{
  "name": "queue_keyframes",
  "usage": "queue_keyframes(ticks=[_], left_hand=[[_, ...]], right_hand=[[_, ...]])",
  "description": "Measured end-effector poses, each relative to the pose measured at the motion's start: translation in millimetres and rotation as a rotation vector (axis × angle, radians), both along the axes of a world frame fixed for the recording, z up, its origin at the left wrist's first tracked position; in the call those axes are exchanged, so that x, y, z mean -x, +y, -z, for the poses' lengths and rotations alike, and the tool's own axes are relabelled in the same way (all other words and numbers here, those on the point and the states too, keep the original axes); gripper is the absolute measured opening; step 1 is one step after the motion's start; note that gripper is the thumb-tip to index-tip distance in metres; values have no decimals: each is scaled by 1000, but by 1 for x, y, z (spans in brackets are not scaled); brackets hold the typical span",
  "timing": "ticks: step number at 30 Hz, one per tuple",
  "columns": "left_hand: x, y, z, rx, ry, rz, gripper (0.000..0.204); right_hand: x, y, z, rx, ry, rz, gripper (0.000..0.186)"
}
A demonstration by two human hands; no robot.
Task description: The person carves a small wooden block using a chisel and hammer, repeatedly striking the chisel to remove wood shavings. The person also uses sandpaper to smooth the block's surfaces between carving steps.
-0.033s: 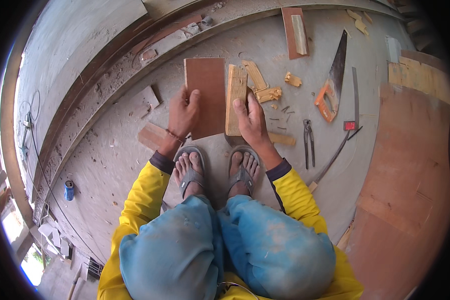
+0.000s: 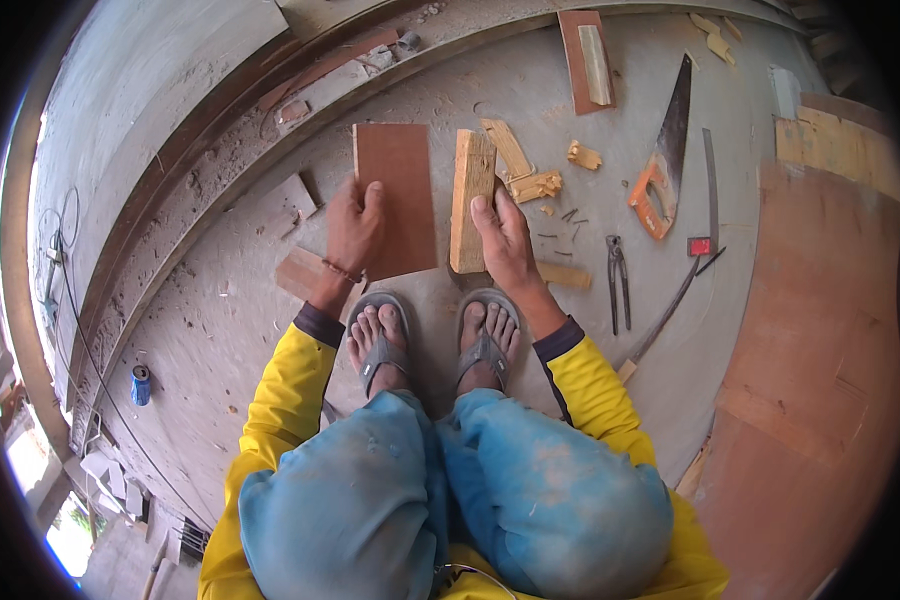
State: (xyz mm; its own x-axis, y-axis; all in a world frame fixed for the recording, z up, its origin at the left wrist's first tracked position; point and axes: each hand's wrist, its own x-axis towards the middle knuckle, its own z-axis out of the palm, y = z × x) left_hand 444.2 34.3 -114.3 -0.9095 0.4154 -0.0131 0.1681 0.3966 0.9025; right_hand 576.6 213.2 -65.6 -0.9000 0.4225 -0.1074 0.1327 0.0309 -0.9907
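My left hand (image 2: 355, 232) grips a reddish-brown plywood piece (image 2: 405, 200) by its left edge, the thumb lying over its face. In my right hand (image 2: 505, 232) is a pale wooden block (image 2: 469, 200), held along its right side with the thumb on the front. Both pieces are raised above my feet, side by side with a narrow gap between them. Beyond the block, wood offcuts (image 2: 537, 187) and several loose nails (image 2: 573, 215) lie on the floor. Pincers (image 2: 618, 284) rest to the right of my right hand.
A handsaw with an orange handle (image 2: 655, 197) lies at the right, beside a try square (image 2: 701, 246) and a long dark bar (image 2: 665, 318). Large brown plywood sheets (image 2: 810, 360) cover the right side. A blue can (image 2: 140, 385) stands at left, near a cable (image 2: 110, 400).
My left hand has shifted the plywood piece a little leftward and turned it slightly, widening its gap from the block. The right hand and block have barely moved.
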Motion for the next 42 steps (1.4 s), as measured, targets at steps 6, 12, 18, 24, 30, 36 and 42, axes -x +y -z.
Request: queue_keyframes(ticks=[6,12,18,24,30,36,42], left_hand=[[-12,-7,13,648,732,-19,61],[-31,37,-43,-146,-210,384,43],[-12,55,-63,-179,-54,267,38],[12,61,-37,-183,-22,209,45],[11,61,-41,-113,148,191,41],[-6,60,-39,-127,204,87,32],[-26,60,-39,-164,231,107,36]], right_hand=[[-38,10,33,89,-35,17,53],[-48,-3,2,-47,-65,-66,46],[-200,33,17,-807,-607,654,51],[-327,36,48,-835,-1168,684,67],[-374,57,74,-673,-1041,788,53],[-292,35,28,-674,-661,953,39],[-122,6,-11,-469,-268,329,27]])
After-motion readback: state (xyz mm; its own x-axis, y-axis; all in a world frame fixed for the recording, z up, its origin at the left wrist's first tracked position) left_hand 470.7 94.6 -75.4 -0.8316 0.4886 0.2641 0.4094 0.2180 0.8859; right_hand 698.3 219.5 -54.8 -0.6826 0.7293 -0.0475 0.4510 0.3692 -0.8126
